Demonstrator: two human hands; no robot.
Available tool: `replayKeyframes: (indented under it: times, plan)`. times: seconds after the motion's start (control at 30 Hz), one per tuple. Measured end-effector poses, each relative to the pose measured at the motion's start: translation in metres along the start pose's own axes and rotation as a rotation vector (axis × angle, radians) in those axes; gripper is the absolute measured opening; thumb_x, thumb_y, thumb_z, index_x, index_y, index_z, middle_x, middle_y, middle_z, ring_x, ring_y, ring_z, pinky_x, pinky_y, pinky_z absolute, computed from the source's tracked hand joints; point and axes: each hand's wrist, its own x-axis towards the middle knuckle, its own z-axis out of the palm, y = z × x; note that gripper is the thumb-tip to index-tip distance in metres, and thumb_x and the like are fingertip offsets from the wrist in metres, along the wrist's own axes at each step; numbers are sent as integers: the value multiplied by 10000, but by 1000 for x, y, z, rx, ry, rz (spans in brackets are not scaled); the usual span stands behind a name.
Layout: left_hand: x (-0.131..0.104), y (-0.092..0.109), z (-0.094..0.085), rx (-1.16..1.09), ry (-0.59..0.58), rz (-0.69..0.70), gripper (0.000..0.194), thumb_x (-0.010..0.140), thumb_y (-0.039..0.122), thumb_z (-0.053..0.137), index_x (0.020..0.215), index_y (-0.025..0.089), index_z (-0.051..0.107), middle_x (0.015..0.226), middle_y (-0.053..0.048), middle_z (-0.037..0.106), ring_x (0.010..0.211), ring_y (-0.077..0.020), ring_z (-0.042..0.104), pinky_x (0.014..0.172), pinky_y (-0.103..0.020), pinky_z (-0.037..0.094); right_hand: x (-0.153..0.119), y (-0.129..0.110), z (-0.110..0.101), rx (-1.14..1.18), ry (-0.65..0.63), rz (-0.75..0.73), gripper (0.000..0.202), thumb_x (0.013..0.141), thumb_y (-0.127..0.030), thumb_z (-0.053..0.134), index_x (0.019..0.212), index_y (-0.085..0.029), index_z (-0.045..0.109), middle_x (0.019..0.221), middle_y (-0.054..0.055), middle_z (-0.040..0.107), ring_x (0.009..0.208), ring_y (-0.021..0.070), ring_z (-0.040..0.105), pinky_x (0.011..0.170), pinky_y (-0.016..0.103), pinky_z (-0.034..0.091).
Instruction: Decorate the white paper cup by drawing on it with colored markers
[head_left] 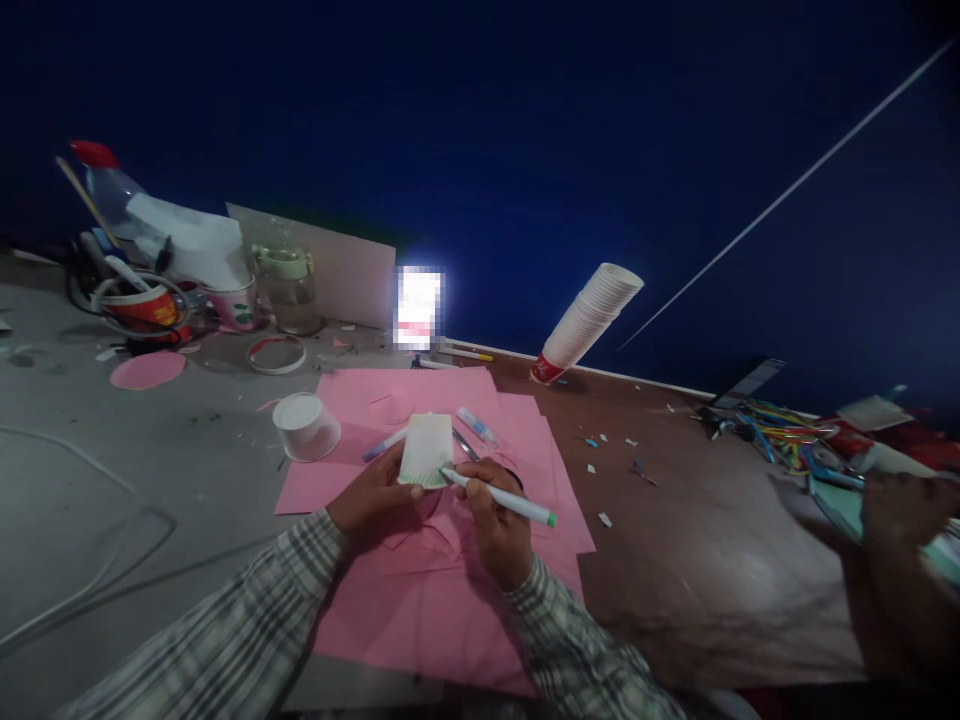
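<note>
My left hand (375,491) is closed around the side of a white paper cup (427,445), its wider edge toward me. Green strokes run along that lower edge. My right hand (496,520) grips a white felt-tip marker (517,500) with a green end, its tip touching the cup near the lower right. Pink paper sheets (450,620) lie under both hands. Behind the right hand, a metal blade (465,446), apparently of scissors, is partly hidden. A pale tube with a blue label (478,427) and a purplish pen (384,443) lie close by.
A white tub (306,427) stands left of the pink paper. Farther left are a jar (289,290) and tool-filled cups (146,312). A lit screen (418,308) stands behind. A leaning paper-cup stack (589,325) is at right, and another person's hand (907,510) at far right.
</note>
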Motion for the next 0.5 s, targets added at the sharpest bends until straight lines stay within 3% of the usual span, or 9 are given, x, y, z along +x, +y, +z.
replayKeyframes:
  times: [0.27, 0.5]
  plan:
    - [-1, -2, -3, -20, 10, -17, 699, 654, 350, 996, 1290, 235, 733, 1206, -96, 771, 1157, -310, 675, 1064, -434, 478, -3, 3, -1, -14, -11, 23, 294, 1057, -423, 564, 989, -240, 785, 925, 80, 794, 851, 248, 753, 748, 399, 625]
    - [-1, -3, -3, -5, 17, -14, 684, 650, 363, 1000, 1271, 236, 741, 1185, -85, 770, 1142, -309, 667, 1053, -421, 472, -1, 2, -2, -15, -23, -30, 240, 1042, -367, 590, 969, -254, 789, 926, 75, 810, 879, 254, 764, 810, 419, 613]
